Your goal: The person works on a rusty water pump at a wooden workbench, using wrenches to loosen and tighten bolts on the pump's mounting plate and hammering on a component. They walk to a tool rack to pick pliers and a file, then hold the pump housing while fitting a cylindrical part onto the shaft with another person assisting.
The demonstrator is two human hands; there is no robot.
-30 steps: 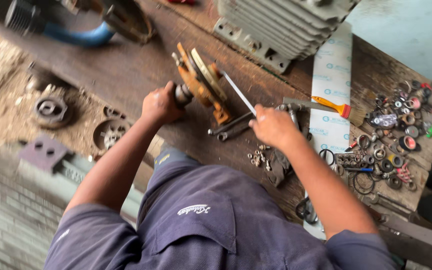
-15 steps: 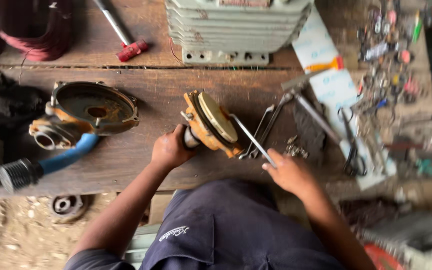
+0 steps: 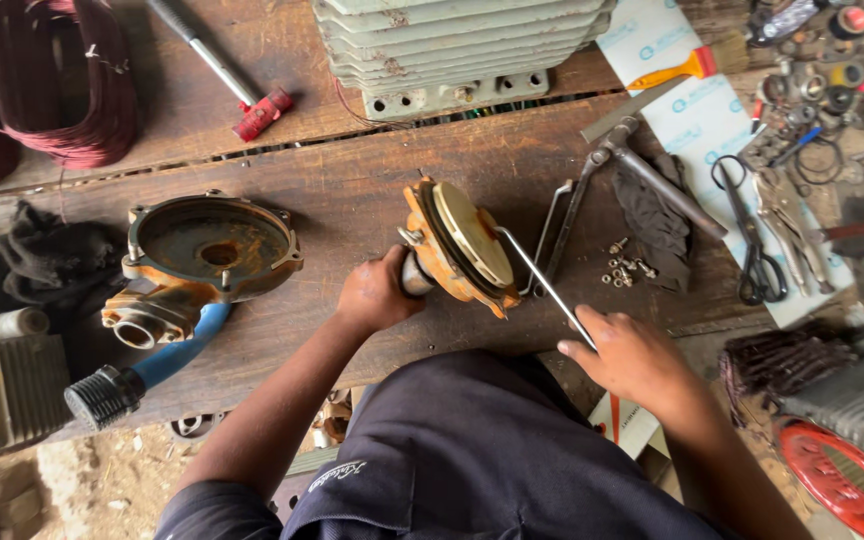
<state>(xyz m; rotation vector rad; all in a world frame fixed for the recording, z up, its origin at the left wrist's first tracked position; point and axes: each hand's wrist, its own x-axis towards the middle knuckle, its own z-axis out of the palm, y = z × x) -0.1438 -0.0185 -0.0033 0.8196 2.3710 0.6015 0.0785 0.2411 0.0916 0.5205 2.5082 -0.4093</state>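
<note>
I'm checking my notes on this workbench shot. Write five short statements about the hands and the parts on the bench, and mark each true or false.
1. The left hand grips the shaft end of the orange pump part. True.
2. The right hand holds a pair of scissors. False: it holds a thin metal rod whose tip reaches the pump part; the scissors lie on the bench to the right.
3. The rusty pump housing lies on the bench apart from both hands. True.
4. The red-handled hammer is in the left hand. False: it lies untouched at the far side.
5. Small bolts lie loose on the bench. True.
</note>
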